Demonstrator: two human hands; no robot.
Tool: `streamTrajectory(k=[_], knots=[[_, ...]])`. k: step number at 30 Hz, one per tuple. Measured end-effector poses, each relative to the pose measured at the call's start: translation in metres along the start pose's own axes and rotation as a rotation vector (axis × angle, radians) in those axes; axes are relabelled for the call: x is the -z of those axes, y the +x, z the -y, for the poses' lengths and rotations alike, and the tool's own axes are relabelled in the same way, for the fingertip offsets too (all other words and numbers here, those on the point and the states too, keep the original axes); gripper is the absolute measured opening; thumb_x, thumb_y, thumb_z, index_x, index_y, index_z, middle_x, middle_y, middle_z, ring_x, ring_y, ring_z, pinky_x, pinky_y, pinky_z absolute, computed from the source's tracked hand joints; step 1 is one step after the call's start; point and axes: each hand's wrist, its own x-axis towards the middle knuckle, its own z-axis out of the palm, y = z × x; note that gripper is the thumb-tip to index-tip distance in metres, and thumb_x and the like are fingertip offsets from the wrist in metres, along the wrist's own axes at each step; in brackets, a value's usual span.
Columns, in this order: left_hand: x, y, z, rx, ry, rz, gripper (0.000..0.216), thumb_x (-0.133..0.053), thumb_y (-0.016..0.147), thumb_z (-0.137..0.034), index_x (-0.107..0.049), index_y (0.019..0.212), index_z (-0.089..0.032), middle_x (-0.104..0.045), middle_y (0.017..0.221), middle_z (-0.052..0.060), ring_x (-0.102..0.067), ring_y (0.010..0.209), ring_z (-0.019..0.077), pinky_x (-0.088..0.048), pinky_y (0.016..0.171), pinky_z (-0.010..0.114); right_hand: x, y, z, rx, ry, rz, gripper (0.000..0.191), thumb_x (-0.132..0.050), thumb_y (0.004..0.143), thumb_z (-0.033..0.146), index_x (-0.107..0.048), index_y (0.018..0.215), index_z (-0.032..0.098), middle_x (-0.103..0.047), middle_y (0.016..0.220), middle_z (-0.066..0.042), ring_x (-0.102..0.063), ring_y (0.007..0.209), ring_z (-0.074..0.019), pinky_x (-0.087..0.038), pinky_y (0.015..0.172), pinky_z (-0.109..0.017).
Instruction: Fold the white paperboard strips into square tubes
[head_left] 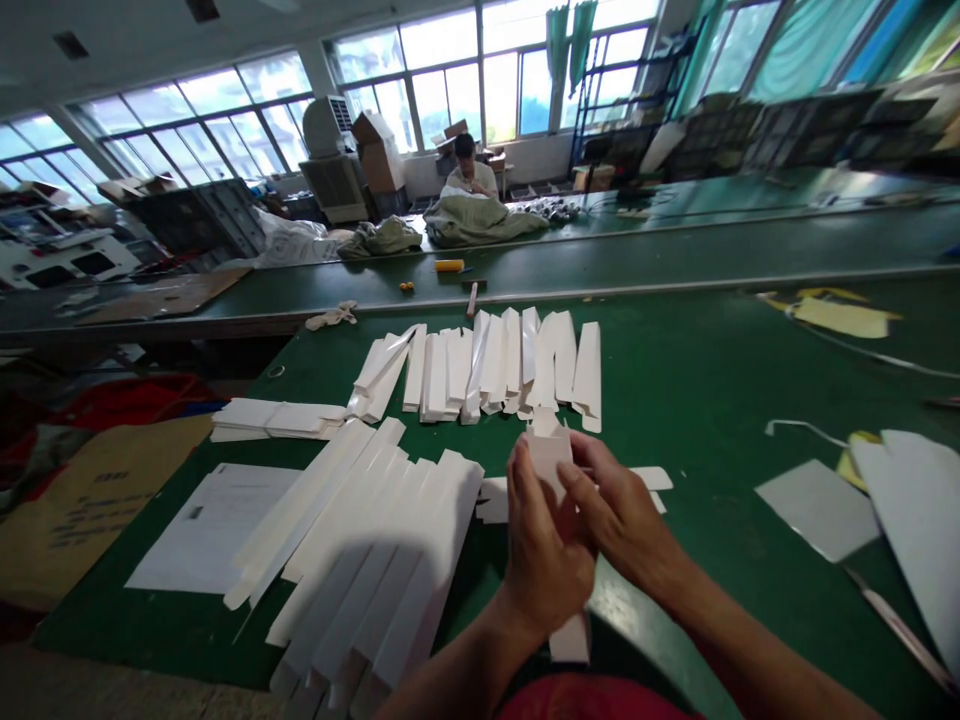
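Two hands meet over the near edge of the green counter point(697, 400), both closed on one white box point(553, 455). The left hand point(544, 555) wraps its fingers around the box from the left, thumb pressed to its front. The right hand point(622, 515) comes in from the right, its fingertips pinching the box's upper part near the open flaps. The box stands roughly upright between the palms; its lower end shows below the left wrist.

Left of the hands, a fan of long flat blanks point(360, 560) lies overlapped on the counter, running toward the near edge. Beyond the hands, a row of folded boxes point(495, 370) lies side by side. A smaller stack point(277, 418) sits to the left of that row, and a printed sheet point(210, 525) lies flat near the counter's left corner. Grey and white card pieces point(821, 505) rest well apart on the right.

Far behind, a person point(471, 170) sits at another counter by the windows.
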Motion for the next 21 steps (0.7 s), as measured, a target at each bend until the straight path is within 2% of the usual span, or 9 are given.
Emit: streamTrajectory(k=[2,5,7,10,14,16,21], knots=[[0.01,0.003,-0.01,0.135,-0.165,0.042,0.061,-0.05,0.095,-0.038,-0.037,0.148,-0.011,-0.04,0.154,0.021,-0.037,0.144,0.031,-0.033,0.119,0.047,0.0,-0.001,0.0,-0.061,0.11,-0.042,0.052,-0.033,0.098,0.06,-0.055,0.114,0.016,-0.068,0.104,-0.013,-0.066,0.088,-0.0242,-0.054,0.077,-0.036],[0.016,0.013,-0.028,0.271,-0.324,-0.025,0.055,-0.037,0.1,-0.049,-0.051,0.14,-0.013,-0.052,0.144,0.018,-0.048,0.136,0.0283,-0.038,0.115,0.043,-0.006,-0.003,0.004,-0.122,0.168,-0.13,0.048,-0.037,0.097,0.061,-0.053,0.107,0.017,-0.066,0.095,-0.011,-0.063,0.08,-0.0221,-0.054,0.071,-0.033],[0.015,0.019,-0.037,0.271,-0.322,-0.087,0.056,-0.041,0.099,-0.054,-0.055,0.135,-0.014,-0.056,0.139,0.017,-0.053,0.13,0.0265,-0.039,0.114,0.04,-0.01,-0.003,0.006,-0.118,0.198,-0.128,0.046,-0.04,0.096,0.06,-0.053,0.107,0.017,-0.065,0.094,-0.01,-0.062,0.08,-0.022,-0.053,0.071,-0.032],[0.011,0.024,-0.038,0.265,-0.36,-0.081,0.053,-0.048,0.097,-0.054,-0.057,0.132,-0.015,-0.059,0.134,0.015,-0.055,0.127,0.0238,-0.038,0.114,0.037,-0.013,-0.002,0.008,-0.114,0.216,-0.125,0.044,-0.043,0.096,0.059,-0.054,0.106,0.017,-0.064,0.093,-0.009,-0.061,0.081,-0.0219,-0.053,0.074,-0.033],[0.01,0.023,-0.033,0.344,-0.568,-0.073,0.051,-0.041,0.099,-0.057,-0.056,0.127,-0.017,-0.062,0.129,0.012,-0.056,0.124,0.0227,-0.039,0.111,0.037,-0.014,-0.003,0.009,-0.137,0.228,-0.142,0.043,-0.041,0.097,0.057,-0.054,0.108,0.018,-0.066,0.098,-0.01,-0.06,0.085,-0.022,-0.053,0.078,-0.034],[0.012,0.023,-0.033,0.349,-0.534,-0.073,0.051,-0.04,0.099,-0.058,-0.056,0.124,-0.017,-0.064,0.125,0.011,-0.059,0.119,0.0219,-0.042,0.107,0.035,-0.015,-0.004,0.009,-0.12,0.235,-0.141,0.043,-0.041,0.098,0.057,-0.054,0.109,0.018,-0.067,0.1,-0.01,-0.061,0.085,-0.0218,-0.053,0.078,-0.034],[0.014,0.029,-0.036,0.277,-0.306,-0.12,0.039,-0.049,0.097,-0.05,-0.056,0.114,-0.016,-0.066,0.111,0.01,-0.063,0.103,0.0197,-0.048,0.093,0.032,-0.016,-0.005,0.012,-0.099,0.208,-0.16,0.038,-0.044,0.096,0.055,-0.056,0.101,0.019,-0.068,0.087,-0.008,-0.061,0.072,-0.0217,-0.052,0.063,-0.034]])
